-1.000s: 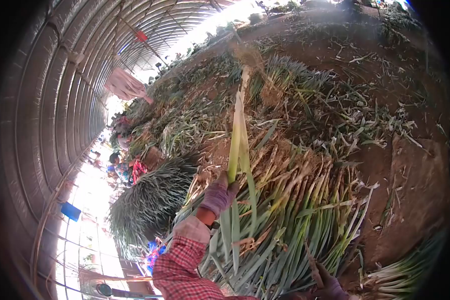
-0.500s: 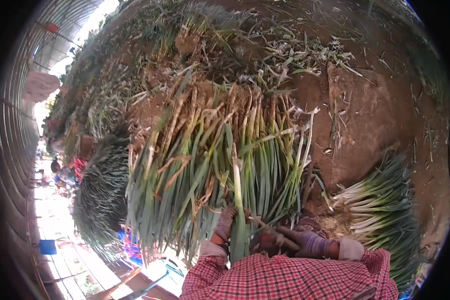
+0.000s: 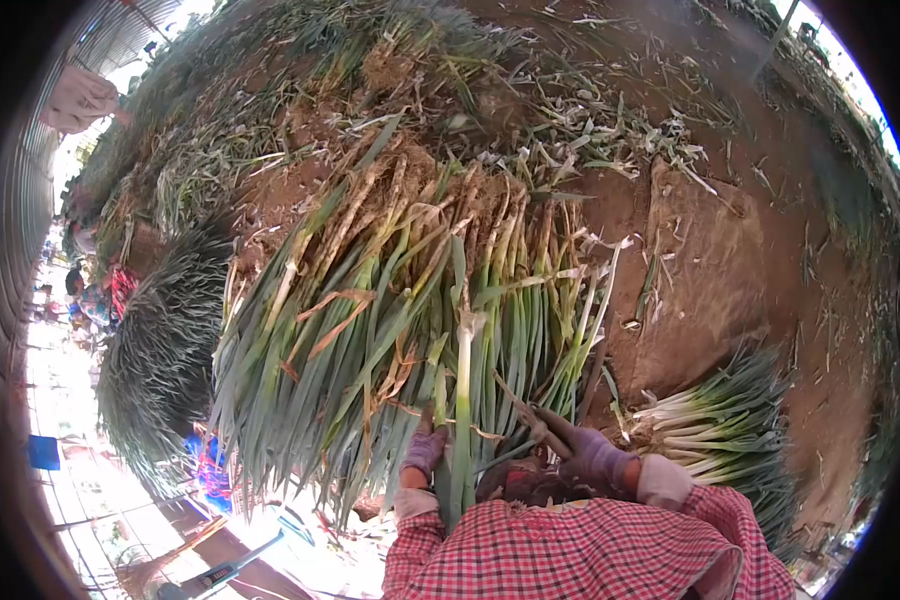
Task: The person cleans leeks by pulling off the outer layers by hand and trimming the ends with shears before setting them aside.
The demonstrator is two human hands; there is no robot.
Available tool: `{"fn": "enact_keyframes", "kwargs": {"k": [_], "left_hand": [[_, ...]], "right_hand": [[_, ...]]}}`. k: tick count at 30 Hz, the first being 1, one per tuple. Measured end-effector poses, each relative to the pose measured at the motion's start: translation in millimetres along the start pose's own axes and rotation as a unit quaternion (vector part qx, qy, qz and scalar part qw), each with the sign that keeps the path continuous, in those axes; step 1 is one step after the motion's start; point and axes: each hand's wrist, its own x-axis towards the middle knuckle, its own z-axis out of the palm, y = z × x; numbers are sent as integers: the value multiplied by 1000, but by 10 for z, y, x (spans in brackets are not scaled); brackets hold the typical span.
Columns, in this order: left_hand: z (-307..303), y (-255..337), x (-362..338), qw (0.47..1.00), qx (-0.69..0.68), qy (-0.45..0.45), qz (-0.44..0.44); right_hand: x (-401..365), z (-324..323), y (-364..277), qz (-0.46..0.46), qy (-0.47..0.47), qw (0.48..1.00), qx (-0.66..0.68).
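My left hand (image 3: 425,452), in a purple glove, is closed beside a large leek (image 3: 463,385) with a white shaft that stands out in front of the heap. Its green leaves run down past the hand toward my checked shirt. My right hand (image 3: 598,462), also gloved, is closed around a brown, stick-like piece (image 3: 532,422) with a thin pointed end toward the leek; its exact kind I cannot make out. Before both hands lies a wide heap of unpeeled leeks (image 3: 370,290), brown roots pointing away, green leaves toward me.
At right lies a pile of cleaned leeks (image 3: 710,420), white ends facing left. A dark green leaf pile (image 3: 165,350) stands at left. Leaf scraps (image 3: 610,130) litter the soil behind the heap. A brown sheet (image 3: 705,270) covers soil at right, and a blue-handled tool (image 3: 240,565) lies lower left.
My right hand has risen with the brown piece, whose tip now points up and left. The left hand stays at the leek. The whole view has shifted slightly.
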Motion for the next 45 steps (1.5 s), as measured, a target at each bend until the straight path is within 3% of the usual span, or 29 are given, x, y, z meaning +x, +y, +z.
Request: {"fn": "enact_keyframes", "kwargs": {"k": [1,2,3,5,6,7,8,9,11,12,13,14,15,17,20,23,24,26,31,32,35,36,37,40,45], "left_hand": [[-31,66,-8,998,21,25,57],[-74,136,-10,981,180,52,47],[-81,217,-47,982,177,53,48],[-20,338,-95,914,267,159,261],[24,455,-116,914,264,160,264],[80,578,-148,979,27,70,188],[139,656,-162,972,-213,-25,99],[187,695,-147,971,-214,-23,100],[237,740,-88,992,-23,6,121],[256,645,-29,980,77,29,180],[212,849,-120,980,75,29,182],[159,1050,-237,992,-83,-46,78],[129,1193,-321,964,-237,-120,-30],[119,1135,-333,951,-271,-143,-34],[36,1203,-545,928,-323,-177,-54],[3,1124,-741,896,-379,-213,-92],[3,1204,-885,891,-391,-200,-116],[-9,1110,-1003,867,-439,-181,-150],[-43,992,-988,888,-396,-185,-142],[-43,979,-1003,887,-390,-193,-155],[2,972,-1019,877,-405,-208,-152],[5,1013,-1037,878,-404,-207,-152],[-6,1088,-1055,881,-397,-206,-156],[14,1098,-1056,899,-356,-197,-165],[50,1058,-1044,915,-320,-184,-163]], "right_hand": [[138,-13,26,-12,5,1000,-6],[315,-21,45,-13,5,1000,-8],[508,-25,62,-6,33,999,-27],[786,-31,64,4,62,997,-49],[891,-38,50,1,79,996,-36],[981,-32,78,-1,94,995,-21],[1052,56,193,-59,105,993,-17],[1005,103,150,-60,105,992,-19],[912,176,-6,-28,49,992,-113],[926,176,44,-37,44,994,-96],[972,150,74,-36,46,993,-98],[1025,113,101,-14,66,995,-67],[1033,69,83,8,86,996,-37],[952,47,26,16,77,997,-22],[853,161,65,-47,91,991,-91],[742,58,56,-15,82,996,-44],[779,18,68,36,57,996,-54],[733,117,84,21,46,997,-54],[571,276,151,-85,89,988,-92],[631,195,126,17,68,996,-57],[812,81,102,28,71,995,-64],[952,178,315,-71,121,986,-87],[1017,184,283,-73,121,986,-85],[1269,212,256,46,73,995,-58],[1385,185,339,58,74,994,-47]]}}
